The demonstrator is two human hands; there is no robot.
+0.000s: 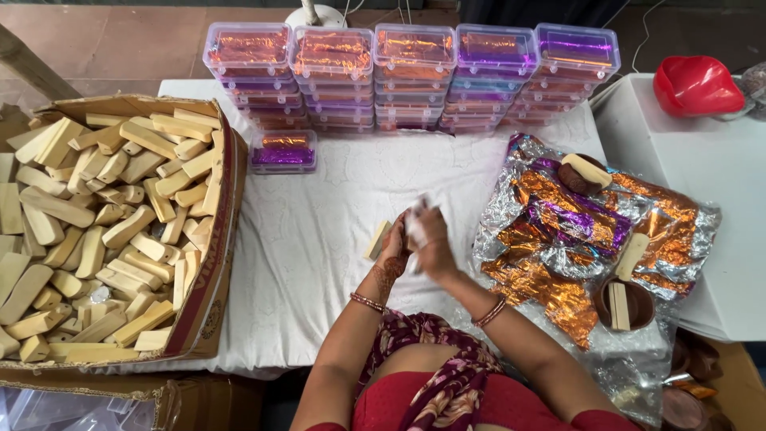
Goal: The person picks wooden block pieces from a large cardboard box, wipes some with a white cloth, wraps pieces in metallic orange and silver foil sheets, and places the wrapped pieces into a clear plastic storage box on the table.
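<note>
Wooden block (378, 239) stands left of my hands, just right of the cardboard box (209, 303); looks light, stiff, smooth — I'd grip its long sides. Left hand (393, 247) and right hand (431, 239) pressed together around something pale, blurred.

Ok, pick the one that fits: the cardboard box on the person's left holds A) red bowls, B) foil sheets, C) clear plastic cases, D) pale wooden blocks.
D: the box is piled with pale wooden blocks, while the foil sheets lie on the right and the cases are stacked at the table's far edge.
</note>
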